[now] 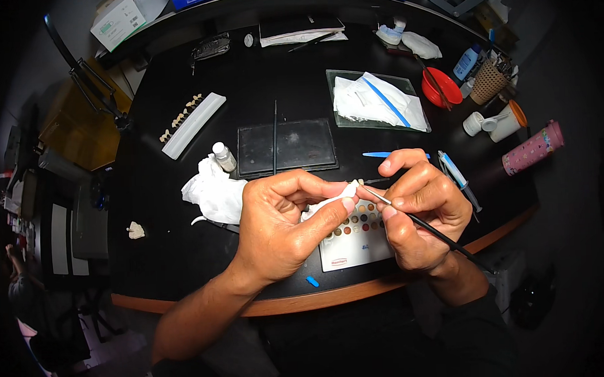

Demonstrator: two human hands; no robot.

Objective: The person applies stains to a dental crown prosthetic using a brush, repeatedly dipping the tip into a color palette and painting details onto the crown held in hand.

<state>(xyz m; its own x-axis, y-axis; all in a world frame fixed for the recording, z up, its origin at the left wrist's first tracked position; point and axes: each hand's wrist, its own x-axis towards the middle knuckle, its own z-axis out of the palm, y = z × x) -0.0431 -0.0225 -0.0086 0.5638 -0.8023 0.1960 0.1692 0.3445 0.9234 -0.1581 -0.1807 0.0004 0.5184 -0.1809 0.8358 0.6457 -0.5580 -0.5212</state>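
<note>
My left hand point(270, 223) pinches a folded piece of white tissue point(349, 191) between thumb and fingertips. Just past the tissue's tip a tiny pale piece shows, too small to make out. Between thumb and fingers, my right hand point(430, 207) grips a thin paintbrush point(443, 238) with a dark handle. Its pale front end slants up to the left and meets, or nearly meets, the tissue's tip. Beneath both hands lies a white palette point(351, 254) with rows of small coloured pots, partly covered by my fingers.
A crumpled tissue point(212, 191) and small bottle point(224, 158) lie left of a black slab point(307, 145) with a brush across it. Tooth shade samples point(193, 126) stand farther left. Beyond are a glass plate point(416, 120), red bowl point(453, 83) and pink flask point(533, 148).
</note>
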